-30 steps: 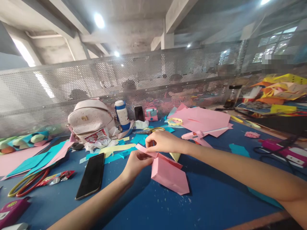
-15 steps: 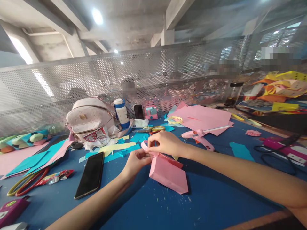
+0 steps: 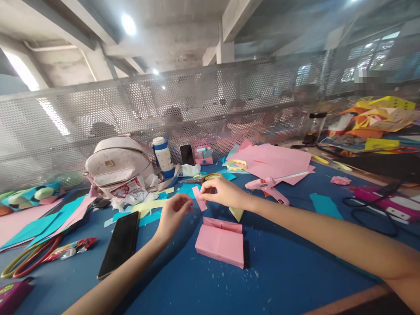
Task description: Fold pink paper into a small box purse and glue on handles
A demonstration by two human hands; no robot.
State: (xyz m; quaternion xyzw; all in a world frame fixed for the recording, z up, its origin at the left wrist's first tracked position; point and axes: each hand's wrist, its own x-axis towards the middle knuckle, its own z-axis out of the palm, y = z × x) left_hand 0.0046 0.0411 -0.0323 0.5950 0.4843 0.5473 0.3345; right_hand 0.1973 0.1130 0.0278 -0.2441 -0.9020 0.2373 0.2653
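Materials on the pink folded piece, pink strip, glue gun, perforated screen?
Pink folded piece: matte paper or thin card; crisp creases.
Pink strip: likely similar paper; flat, matching color.
Glue gun: probably molded plastic; smooth pink shell.
Perforated screen: looks like grey sheet metal, regular holes; coating unclear.

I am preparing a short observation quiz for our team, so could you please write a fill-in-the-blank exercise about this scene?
1. The right hand holds a small paper strip that is ____ in colour.
2. The folded pink paper piece rests on a table whose surface is ____.
3. The phone lying flat is beside the person's ____ forearm.

Missing words: pink; blue; left.
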